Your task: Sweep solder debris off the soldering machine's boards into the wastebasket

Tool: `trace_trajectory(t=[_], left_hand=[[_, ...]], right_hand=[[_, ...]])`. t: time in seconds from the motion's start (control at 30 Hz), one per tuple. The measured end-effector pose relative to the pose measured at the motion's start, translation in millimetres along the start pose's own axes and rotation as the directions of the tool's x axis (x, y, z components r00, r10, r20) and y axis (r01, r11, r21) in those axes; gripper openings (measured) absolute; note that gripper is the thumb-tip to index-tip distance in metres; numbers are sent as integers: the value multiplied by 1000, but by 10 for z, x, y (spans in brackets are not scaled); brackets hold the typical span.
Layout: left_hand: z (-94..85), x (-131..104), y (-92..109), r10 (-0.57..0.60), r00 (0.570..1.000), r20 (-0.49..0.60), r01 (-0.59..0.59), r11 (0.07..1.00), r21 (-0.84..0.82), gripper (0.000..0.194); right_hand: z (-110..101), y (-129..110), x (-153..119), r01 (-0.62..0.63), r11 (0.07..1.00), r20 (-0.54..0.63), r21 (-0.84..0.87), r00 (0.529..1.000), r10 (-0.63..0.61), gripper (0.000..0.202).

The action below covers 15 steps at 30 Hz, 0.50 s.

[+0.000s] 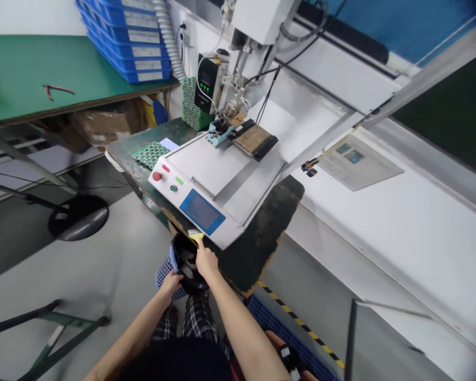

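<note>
Low in the middle of the frame, both hands meet at a dark rounded container (pixel 186 264) that sits just under the front edge of the bench (pixel 262 238), with a blue mesh basket (pixel 163 271) showing beside it. The left hand (pixel 170 282) is curled on the container's lower left rim, fingers closed round the edge. The right hand (pixel 206 260) is the higher of the two and the nearer to the bench; it pinches a small yellow piece (pixel 197 237) that points up and left toward the corner of the machine's control panel (pixel 190 198), the piece nearly touching that corner. Its long axis runs on from the right forearm, which stretches up from the lower right of the frame. The blue touch screen (pixel 201 211) lies just above the yellow piece, and green circuit boards (pixel 150 154) rest well apart at the bench's far left.
</note>
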<state>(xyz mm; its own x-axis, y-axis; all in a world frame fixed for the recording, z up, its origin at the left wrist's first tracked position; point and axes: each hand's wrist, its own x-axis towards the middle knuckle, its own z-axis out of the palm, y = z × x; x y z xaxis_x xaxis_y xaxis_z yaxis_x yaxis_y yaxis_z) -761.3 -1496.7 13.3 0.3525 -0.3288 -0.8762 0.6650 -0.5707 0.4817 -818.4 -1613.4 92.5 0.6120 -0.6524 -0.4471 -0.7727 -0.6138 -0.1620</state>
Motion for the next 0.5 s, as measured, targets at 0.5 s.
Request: trace_trajectory(t=[0.5], left_hand=[[361, -142, -479, -81, 997, 3, 81, 996, 25, 10]], right_hand=[[-225, 2541, -555, -500, 847, -37, 181, 857, 514, 50]])
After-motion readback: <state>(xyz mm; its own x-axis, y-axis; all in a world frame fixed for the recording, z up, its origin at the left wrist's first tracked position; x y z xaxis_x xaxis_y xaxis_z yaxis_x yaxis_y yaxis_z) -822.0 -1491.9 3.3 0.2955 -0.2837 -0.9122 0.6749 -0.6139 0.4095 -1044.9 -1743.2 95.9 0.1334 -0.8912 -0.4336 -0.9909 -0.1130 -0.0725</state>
